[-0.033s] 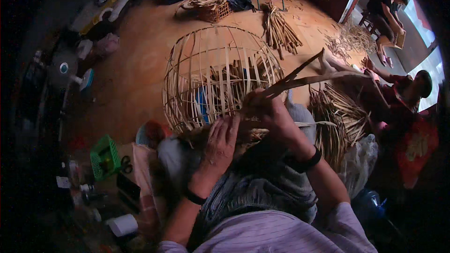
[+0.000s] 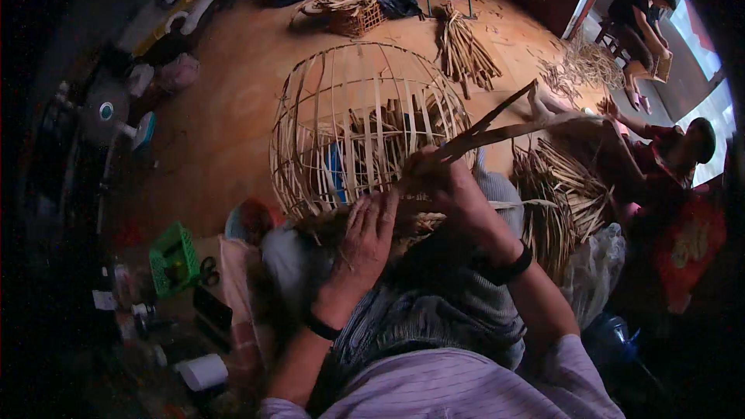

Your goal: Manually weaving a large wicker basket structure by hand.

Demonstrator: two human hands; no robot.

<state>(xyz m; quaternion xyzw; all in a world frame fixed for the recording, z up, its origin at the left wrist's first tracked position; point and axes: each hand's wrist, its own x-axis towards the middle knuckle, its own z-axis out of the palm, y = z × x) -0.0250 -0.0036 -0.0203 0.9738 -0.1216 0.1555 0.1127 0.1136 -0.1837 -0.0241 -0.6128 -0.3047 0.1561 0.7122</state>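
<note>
Against the tan floor (image 2: pixel 209 140), the ribbed basket frame (image 2: pixel 368 136) stands just beyond the left hand (image 2: pixel 363 234) and right hand (image 2: pixel 456 192). Neither visibly shifts from a moment earlier, so the work seems unadvanced. The right's grip closes around dried strips (image 2: pixel 504 133) slanting out rightward; the left lies by the frame's near edge, its hold unclear.

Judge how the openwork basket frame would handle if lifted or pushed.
The basket frame is probably light for its size, being mostly gaps between thin strips. Those slender strips would likely flex if pushed, and its rounded sides suggest it might roll.
</note>
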